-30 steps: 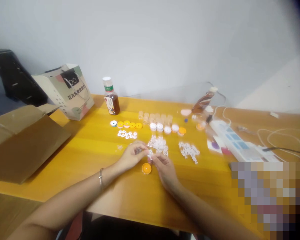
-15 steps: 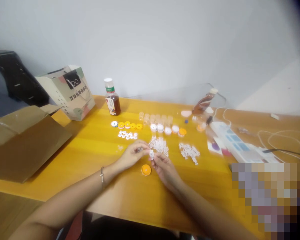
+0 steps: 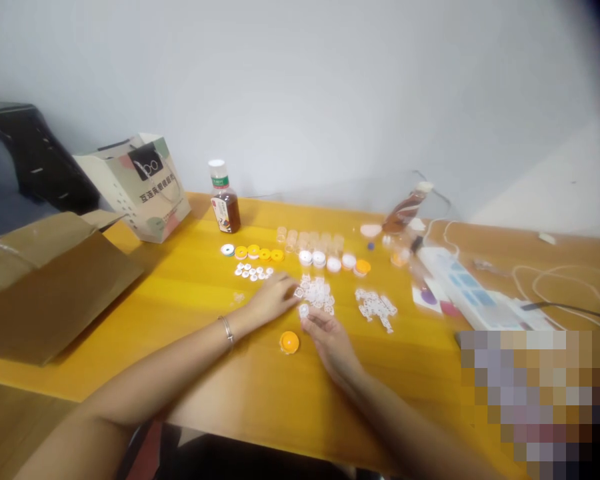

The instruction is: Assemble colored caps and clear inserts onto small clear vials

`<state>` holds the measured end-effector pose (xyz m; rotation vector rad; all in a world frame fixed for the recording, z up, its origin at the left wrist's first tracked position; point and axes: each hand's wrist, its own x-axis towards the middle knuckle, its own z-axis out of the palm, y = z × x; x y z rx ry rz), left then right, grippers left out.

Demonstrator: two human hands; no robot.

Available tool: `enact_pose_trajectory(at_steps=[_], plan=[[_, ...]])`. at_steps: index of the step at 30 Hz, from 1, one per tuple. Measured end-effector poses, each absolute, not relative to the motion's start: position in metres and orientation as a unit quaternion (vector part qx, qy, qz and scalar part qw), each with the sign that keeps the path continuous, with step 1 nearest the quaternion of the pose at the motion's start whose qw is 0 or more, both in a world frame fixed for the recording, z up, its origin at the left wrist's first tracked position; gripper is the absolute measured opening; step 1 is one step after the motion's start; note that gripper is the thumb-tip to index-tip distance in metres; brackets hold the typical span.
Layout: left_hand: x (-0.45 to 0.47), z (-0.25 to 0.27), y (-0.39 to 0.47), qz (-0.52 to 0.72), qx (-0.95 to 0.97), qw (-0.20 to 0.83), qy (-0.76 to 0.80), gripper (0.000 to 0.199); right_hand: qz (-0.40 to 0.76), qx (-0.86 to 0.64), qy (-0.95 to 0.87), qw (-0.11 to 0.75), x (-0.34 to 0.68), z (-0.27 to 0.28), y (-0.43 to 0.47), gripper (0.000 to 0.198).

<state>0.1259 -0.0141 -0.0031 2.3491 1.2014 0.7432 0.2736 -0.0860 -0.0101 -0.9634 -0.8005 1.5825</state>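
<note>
My right hand (image 3: 333, 337) pinches a small white plastic piece (image 3: 304, 311), held up toward the camera. Just above and left of it, my left hand (image 3: 275, 298) has its fingers curled down around another white plastic piece (image 3: 299, 292), at the left edge of a pile of white openwork plastic pieces (image 3: 317, 293). On the table below the hands lies a round orange cap-like part (image 3: 289, 343) with a pale rim, touched by neither hand. A second group of white plastic pieces (image 3: 376, 308) rests to the right.
Behind the hands stand white discs (image 3: 253, 272), yellow rings (image 3: 253, 251), white round parts (image 3: 319, 259) and clear cups (image 3: 315, 241). A dark drink bottle (image 3: 226, 210), paper bag (image 3: 155, 190) and cardboard box (image 3: 55, 287) are left. A power strip (image 3: 460, 287) with cables lies right.
My left hand has left the piece in my right hand and moved to the edge of the white pile. My right hand keeps its piece. The view has shifted slightly.
</note>
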Motion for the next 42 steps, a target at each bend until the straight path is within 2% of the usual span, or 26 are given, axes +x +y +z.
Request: enact_pose_trajectory(at_steps=[8, 13, 21, 23, 27, 33, 37, 42], plan=[[0.132, -0.008, -0.013, 0.277, 0.829, 0.203, 0.441, 0.017, 0.654, -0.42, -0.351, 0.522, 0.274, -0.008, -0.086, 0.016], [0.135, -0.005, -0.015, 0.281, 0.82, 0.205, 0.455, 0.007, 0.653, -0.425, -0.357, 0.516, 0.274, -0.008, -0.086, 0.016], [0.125, 0.002, -0.018, 0.287, 0.804, 0.232, 0.465, 0.016, 0.653, -0.433, -0.35, 0.513, 0.274, -0.006, -0.087, 0.016], [0.119, 0.001, -0.017, 0.291, 0.787, 0.286, 0.462, 0.017, 0.651, -0.438, -0.347, 0.513, 0.273, -0.005, -0.088, 0.016], [0.108, 0.004, -0.021, 0.354, 0.684, 0.462, 0.44, 0.028, 0.643, -0.451, -0.35, 0.51, 0.274, -0.004, -0.088, 0.016], [0.099, 0.017, -0.038, 0.365, 0.614, 0.588, 0.379, 0.024, 0.632, -0.461, -0.386, 0.488, 0.275, -0.005, -0.087, 0.016], [0.102, 0.021, -0.043, 0.342, 0.644, 0.579, 0.364, 0.021, 0.618, -0.474, -0.408, 0.476, 0.276, -0.003, -0.087, 0.016], [0.099, 0.025, -0.039, 0.344, 0.742, 0.46, 0.346, 0.016, 0.609, -0.485, -0.415, 0.471, 0.276, -0.003, -0.087, 0.018]])
